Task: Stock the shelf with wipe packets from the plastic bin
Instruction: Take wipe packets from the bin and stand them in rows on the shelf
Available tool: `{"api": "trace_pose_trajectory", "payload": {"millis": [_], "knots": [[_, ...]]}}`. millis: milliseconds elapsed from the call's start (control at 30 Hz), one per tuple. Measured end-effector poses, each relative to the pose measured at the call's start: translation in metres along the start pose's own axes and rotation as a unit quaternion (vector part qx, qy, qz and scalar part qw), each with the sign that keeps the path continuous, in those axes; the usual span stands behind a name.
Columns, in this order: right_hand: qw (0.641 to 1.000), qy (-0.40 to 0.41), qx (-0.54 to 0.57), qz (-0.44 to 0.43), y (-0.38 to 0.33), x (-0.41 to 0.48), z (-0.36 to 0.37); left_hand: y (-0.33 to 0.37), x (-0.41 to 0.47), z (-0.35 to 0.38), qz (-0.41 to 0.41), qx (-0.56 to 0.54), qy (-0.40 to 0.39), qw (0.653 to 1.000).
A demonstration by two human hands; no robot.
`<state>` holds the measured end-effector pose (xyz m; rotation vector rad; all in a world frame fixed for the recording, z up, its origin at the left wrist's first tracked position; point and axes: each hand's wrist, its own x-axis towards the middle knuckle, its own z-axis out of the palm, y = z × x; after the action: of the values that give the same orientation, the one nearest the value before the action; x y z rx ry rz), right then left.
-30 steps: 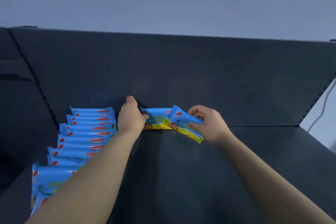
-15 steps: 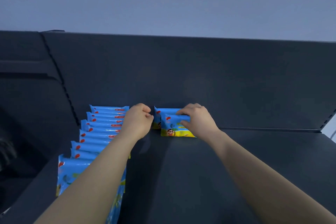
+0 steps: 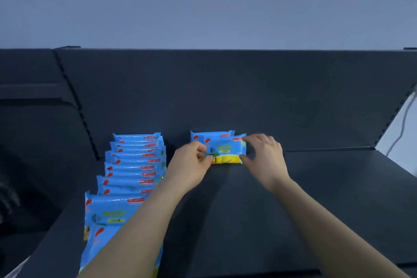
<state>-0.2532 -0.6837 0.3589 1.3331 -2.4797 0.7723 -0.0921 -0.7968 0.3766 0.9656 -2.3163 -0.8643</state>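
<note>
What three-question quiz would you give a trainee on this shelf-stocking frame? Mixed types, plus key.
1. True or false: the long row of blue plastic wipe packets stands to the right of both hands.
2. Which grips the front blue-and-yellow plastic wipe packet? A: the left hand alone. B: the right hand alone. C: both, one at each end.
3. Counting the gripped one, how many packets stand in the short row near the back of the dark metal shelf?

Key
1. False: it stands to their left.
2. C.
3. Two: the gripped one and the rear packet behind it.
</note>
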Motion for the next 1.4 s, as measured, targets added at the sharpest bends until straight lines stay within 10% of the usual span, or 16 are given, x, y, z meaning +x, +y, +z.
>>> {"api": "trace_pose_trajectory", "payload": {"millis": [433, 800, 1400], "knots": [[0.971, 0.082, -0.032, 0.221, 0.048, -0.205, -0.087, 0.078, -0.103, 0.088, 0.241, 0.022, -0.155, 0.958], [0.867, 0.183, -0.095, 0.453, 0.101, -0.454, -0.186, 0.187, -0.293, 0.198, 0.402, -0.015, -0.363, 0.841], [0.663, 0.09, -0.036, 0.742, 0.125, -0.844, -0.212, 0.181, -0.617, 0.383, 0.31, 0.149, -0.617, 0.707]]}}
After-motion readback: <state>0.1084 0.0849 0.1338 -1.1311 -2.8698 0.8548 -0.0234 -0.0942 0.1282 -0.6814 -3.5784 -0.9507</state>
